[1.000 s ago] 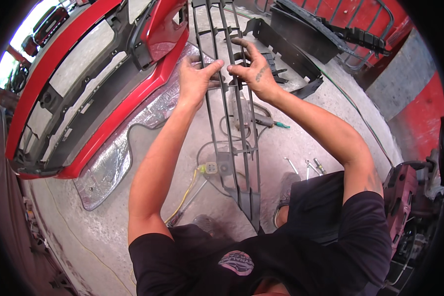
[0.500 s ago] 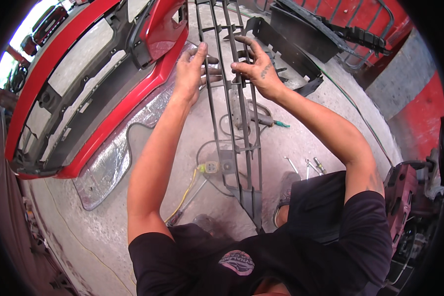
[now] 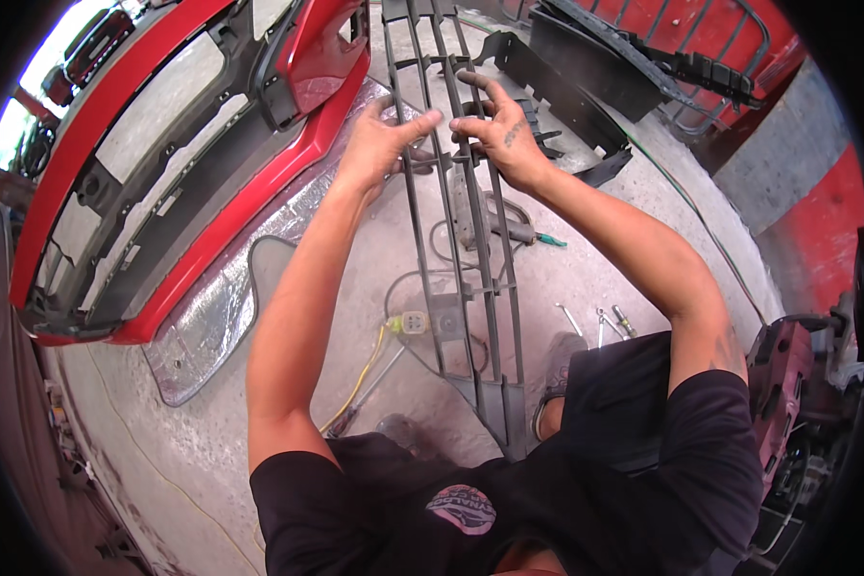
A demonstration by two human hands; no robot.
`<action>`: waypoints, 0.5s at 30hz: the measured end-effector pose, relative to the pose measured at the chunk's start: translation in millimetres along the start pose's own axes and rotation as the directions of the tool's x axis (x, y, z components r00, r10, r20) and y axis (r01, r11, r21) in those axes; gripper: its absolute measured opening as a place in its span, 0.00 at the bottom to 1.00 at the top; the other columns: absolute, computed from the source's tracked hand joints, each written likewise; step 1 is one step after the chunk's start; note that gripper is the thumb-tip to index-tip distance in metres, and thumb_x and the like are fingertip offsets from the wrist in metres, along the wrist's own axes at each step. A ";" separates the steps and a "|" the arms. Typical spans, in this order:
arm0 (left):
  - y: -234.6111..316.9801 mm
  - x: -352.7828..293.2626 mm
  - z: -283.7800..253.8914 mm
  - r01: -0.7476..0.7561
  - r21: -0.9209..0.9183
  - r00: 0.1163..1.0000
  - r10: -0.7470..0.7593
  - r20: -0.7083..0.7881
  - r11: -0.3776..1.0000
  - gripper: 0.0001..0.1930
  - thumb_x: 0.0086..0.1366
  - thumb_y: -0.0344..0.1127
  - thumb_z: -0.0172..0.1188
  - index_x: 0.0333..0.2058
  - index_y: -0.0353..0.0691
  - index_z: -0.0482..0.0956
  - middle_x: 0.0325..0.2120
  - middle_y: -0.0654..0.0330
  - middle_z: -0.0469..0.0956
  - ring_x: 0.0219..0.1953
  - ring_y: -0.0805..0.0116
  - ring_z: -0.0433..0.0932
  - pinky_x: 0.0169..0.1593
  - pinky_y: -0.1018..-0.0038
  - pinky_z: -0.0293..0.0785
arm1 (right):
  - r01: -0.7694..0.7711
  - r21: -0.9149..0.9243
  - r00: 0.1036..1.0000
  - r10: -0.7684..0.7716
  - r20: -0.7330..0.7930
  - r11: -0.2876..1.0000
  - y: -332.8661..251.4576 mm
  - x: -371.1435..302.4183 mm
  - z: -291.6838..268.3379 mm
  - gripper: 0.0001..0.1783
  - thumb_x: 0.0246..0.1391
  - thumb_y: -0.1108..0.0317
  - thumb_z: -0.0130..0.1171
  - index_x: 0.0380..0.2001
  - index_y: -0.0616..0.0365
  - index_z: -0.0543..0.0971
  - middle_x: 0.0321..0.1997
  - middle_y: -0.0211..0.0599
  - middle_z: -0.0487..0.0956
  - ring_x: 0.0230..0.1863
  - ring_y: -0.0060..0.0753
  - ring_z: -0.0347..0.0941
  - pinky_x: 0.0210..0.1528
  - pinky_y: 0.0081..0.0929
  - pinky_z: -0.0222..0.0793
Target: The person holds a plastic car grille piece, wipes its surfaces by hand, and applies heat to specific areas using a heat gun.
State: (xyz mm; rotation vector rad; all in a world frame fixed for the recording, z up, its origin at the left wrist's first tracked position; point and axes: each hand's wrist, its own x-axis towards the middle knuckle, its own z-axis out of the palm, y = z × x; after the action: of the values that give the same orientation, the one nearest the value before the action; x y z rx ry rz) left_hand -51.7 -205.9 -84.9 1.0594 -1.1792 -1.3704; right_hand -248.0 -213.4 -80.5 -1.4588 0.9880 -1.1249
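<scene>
A curved red bumper cover (image 3: 240, 216) lies upper left; at upper centre the bare left hand (image 3: 379, 149) clasps a long black slatted plastic grille (image 3: 487, 288), running to lower centre, and the bare right hand (image 3: 509, 144) pinches its right side.

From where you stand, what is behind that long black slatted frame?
Behind the black slatted frame show concrete floor, part of a grey tool and a dark cable. Whatever the frame itself covers cannot be seen.
</scene>
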 end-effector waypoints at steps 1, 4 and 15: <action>0.3 -6.0 2.8 0.001 0.001 1.000 -0.001 0.001 1.000 0.44 0.60 0.34 0.73 0.67 0.25 0.55 0.39 0.51 0.82 0.30 0.66 0.84 0.28 0.70 0.85 | -0.001 0.001 1.000 0.001 -0.001 1.000 1.5 2.2 -2.4 0.39 0.53 0.71 0.65 0.69 0.54 0.64 0.41 0.40 0.77 0.37 0.26 0.77 0.34 0.22 0.72; 0.1 -11.6 5.4 -0.032 0.050 0.995 0.027 0.097 0.998 0.48 0.57 0.28 0.73 0.69 0.25 0.51 0.42 0.49 0.82 0.34 0.64 0.85 0.28 0.70 0.85 | 0.054 -0.083 0.999 -0.054 0.004 0.995 9.7 7.2 -6.4 0.40 0.53 0.71 0.65 0.69 0.54 0.64 0.39 0.39 0.76 0.37 0.25 0.77 0.33 0.22 0.72; -0.6 -8.4 8.6 -0.032 -0.103 0.998 0.037 0.048 0.994 0.38 0.67 0.33 0.65 0.68 0.27 0.54 0.46 0.47 0.79 0.40 0.62 0.84 0.34 0.66 0.87 | 0.026 0.031 0.999 -0.025 -0.022 0.999 9.9 13.9 -12.1 0.39 0.53 0.72 0.65 0.68 0.54 0.64 0.35 0.36 0.80 0.36 0.26 0.79 0.32 0.26 0.75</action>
State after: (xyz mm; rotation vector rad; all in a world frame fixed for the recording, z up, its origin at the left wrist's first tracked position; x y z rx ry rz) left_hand -59.2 -196.5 -84.2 0.9338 -1.1456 -1.4219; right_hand -256.9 -231.1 -87.4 -1.4407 0.9649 -1.1721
